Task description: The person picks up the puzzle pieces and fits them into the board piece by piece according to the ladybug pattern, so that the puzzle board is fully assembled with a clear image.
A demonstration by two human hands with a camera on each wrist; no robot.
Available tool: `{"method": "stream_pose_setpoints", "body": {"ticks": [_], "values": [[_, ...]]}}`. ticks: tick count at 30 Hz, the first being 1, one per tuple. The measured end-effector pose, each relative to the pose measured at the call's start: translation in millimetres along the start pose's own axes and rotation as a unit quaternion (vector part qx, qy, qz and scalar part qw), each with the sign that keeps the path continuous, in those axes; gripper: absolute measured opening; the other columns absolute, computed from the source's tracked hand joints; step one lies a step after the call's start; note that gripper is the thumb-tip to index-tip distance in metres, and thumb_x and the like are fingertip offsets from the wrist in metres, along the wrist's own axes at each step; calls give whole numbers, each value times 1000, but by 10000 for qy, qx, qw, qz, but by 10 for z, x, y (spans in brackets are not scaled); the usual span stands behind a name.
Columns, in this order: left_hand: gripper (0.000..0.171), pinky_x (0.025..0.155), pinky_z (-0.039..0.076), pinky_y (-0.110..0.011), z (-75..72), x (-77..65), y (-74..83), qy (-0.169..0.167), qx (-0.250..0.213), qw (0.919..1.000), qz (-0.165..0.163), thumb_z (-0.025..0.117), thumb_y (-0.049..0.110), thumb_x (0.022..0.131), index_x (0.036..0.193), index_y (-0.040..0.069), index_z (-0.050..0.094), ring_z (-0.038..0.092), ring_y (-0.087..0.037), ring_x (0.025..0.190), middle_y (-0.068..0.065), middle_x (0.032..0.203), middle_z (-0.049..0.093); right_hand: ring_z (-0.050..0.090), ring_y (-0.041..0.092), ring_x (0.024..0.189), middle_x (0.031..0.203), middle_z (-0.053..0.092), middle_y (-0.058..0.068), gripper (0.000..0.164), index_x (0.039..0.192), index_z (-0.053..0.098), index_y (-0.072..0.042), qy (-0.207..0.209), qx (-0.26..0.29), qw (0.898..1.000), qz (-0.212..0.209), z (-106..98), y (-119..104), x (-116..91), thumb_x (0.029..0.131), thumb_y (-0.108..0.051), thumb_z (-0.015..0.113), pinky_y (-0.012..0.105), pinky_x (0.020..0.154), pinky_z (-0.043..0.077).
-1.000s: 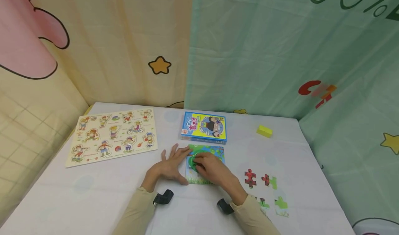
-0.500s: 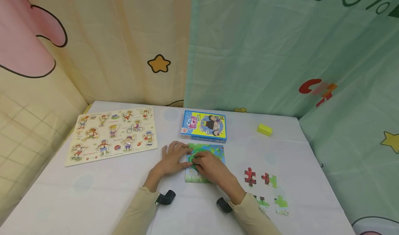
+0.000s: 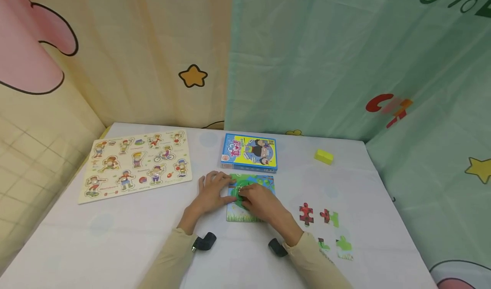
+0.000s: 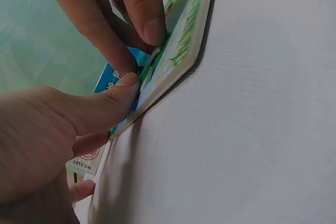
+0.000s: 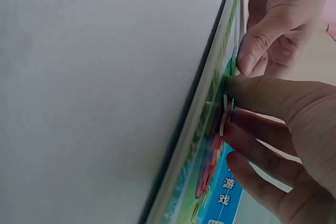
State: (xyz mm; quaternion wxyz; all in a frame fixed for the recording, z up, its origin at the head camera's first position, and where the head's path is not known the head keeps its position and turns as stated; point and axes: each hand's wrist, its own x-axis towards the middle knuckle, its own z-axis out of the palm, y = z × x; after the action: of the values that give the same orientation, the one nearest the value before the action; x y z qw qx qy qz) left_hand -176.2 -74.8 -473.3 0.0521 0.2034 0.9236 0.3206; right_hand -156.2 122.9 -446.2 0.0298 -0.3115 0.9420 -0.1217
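A small picture board [image 3: 238, 215] with a green tree, blue sky and grass lies flat in front of me. My left hand [image 3: 210, 197] rests at its left side, fingertips near the upper left corner, thumb [image 4: 118, 95] touching the face by the edge. Over the board's middle, my right hand [image 3: 264, 203] pinches a thin green jigsaw piece [image 4: 153, 59] between thumb and fingers, against the board. Its outline is mostly covered by the fingers. Right of that hand lie loose jigsaw pieces: a red one [image 3: 306, 214], a red-and-green one [image 3: 330, 217], and green ones [image 3: 344, 244] nearer the sleeve.
A blue-and-yellow card box [image 3: 249, 152] lies just behind the board. To the left is a large wooden peg puzzle [image 3: 138, 165] with child figures. A yellow block [image 3: 324, 156] sits at the back right. Printed curtains [image 3: 307, 67] hang behind the white table [image 3: 230, 255].
My left thumb has moved in from beside the board onto its left edge, and the left fingers have drawn together. The right hand stays over the middle, shifting only slightly.
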Motion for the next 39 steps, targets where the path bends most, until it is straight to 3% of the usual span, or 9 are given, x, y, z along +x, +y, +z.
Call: {"method": "stream_pose_setpoints", "body": {"ticks": [9, 16, 20, 22, 25, 27, 30, 39], "values": [[45, 115, 4, -70, -22, -3, -14, -242, -165, 9996, -50, 70, 24, 94, 136, 12, 61, 22, -41, 143, -9, 135, 53, 69, 19, 105, 116, 75, 3, 19, 110, 78, -11, -91, -473, 9977, -468, -12, 25, 46, 95, -18, 69, 31, 93, 56], [43, 115, 5, -70, -26, 4, 17, -135, -136, 9998, -85, 69, 20, 94, 135, 10, 61, 24, -41, 142, -9, 131, 54, 65, 13, 80, 90, 74, -3, 11, 100, 78, -13, 51, -1039, 9920, -710, -15, 15, 74, 94, -19, 71, 26, 77, 56], [44, 114, 6, -70, -16, 1, 12, -114, -106, 9998, -109, 71, 21, 93, 135, 11, 61, 25, -41, 141, -8, 129, 54, 67, 17, 86, 104, 77, 0, 18, 109, 78, -14, 99, -1468, 9870, -640, -15, -15, 29, 97, -22, 67, 34, 78, 57], [45, 115, 5, -70, -9, 5, -1, -167, -109, 9997, -135, 71, 22, 93, 135, 12, 61, 25, -40, 142, -8, 130, 54, 67, 20, 99, 118, 74, 1, 23, 117, 76, -14, -19, -1269, 9908, -466, -26, -13, -11, 98, -22, 65, 39, 86, 57], [48, 116, 4, -69, 8, 16, -32, -258, -117, 9995, -142, 72, 24, 92, 137, 13, 60, 23, -39, 144, -7, 134, 54, 63, 21, 118, 133, 67, 0, 30, 126, 71, -14, -248, -510, 9982, -214, -41, 43, -76, 98, -23, 65, 40, 101, 52], [50, 116, 4, -69, 21, 26, -51, -305, -137, 9994, -119, 73, 25, 91, 138, 14, 59, 22, -39, 144, -7, 137, 53, 61, 21, 125, 135, 66, 1, 34, 130, 68, -11, -309, 92, 9995, -73, -60, 98, -121, 97, -23, 66, 38, 106, 49], [52, 116, 4, -69, 30, 30, -69, -348, -220, 9991, -63, 74, 24, 90, 138, 14, 59, 21, -39, 144, -8, 139, 53, 61, 21, 126, 135, 66, 2, 37, 131, 67, -11, -218, 510, 9984, 74, -96, 181, -204, 96, -21, 68, 40, 105, 50], [53, 115, 1, -69, -23, 10, -77, -406, -469, 9981, -3, 74, 23, 89, 139, 11, 59, 17, -40, 145, -11, 142, 50, 64, 24, 118, 123, 71, 4, 32, 122, 71, -12, 66, 439, 9967, 681, -251, 402, -577, 92, -19, 72, 44, 100, 53]]}}
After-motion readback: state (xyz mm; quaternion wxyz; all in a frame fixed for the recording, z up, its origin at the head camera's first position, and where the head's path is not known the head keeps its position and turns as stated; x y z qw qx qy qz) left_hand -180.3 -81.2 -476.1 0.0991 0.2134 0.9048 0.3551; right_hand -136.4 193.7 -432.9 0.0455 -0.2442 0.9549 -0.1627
